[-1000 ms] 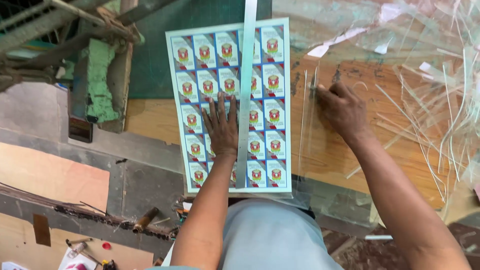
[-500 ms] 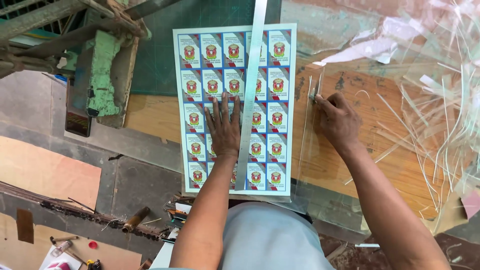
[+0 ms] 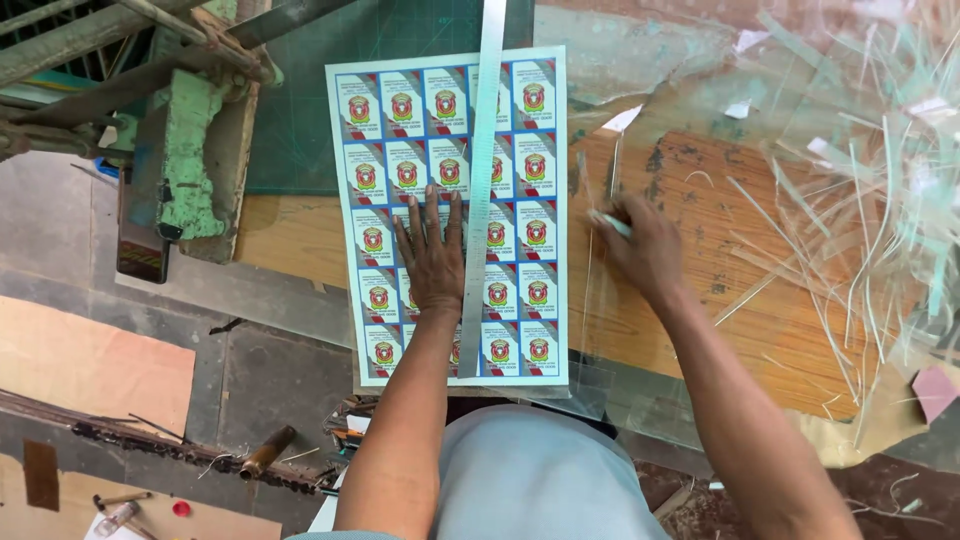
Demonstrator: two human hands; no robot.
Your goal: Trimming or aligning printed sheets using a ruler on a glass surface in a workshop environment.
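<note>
Since the earlier frames: right hand (image 3: 640, 245) has moved a little nearer along the sheet's right edge; it was further up the bench before. Left hand (image 3: 432, 255) unchanged, still flat on the sheet.

Printed sheet (image 3: 450, 215) lies on the bench, long side running far to near, its far end over a green cutting mat (image 3: 300, 120), its near end overhanging the wooden bench top (image 3: 720, 290) just past the edge. Left hand spread wide, fingers open, palm pressing sheet down, fingertips pointing far. A long metal ruler (image 3: 482, 180) runs far to near across the sheet, just right of the left hand, touching its edge.

Right hand closed around a small pale tool (image 3: 612, 222), likely a knife; blade not visible. Hand sits just off the sheet's right edge, beside a thin clear trimmed strip (image 3: 585, 200).

Open room: bare wood between right hand and the scrap pile; sheet's left margin is close to a green-painted metal machine frame (image 3: 185, 150).

Pile of thin clear and pale offcut strips (image 3: 880, 200) fills the far right of the bench.

Labels: sheet carries a grid of identical upright rectangular labels, each with a red and yellow crest on white, blue and red corner bands. White border all round.
</note>
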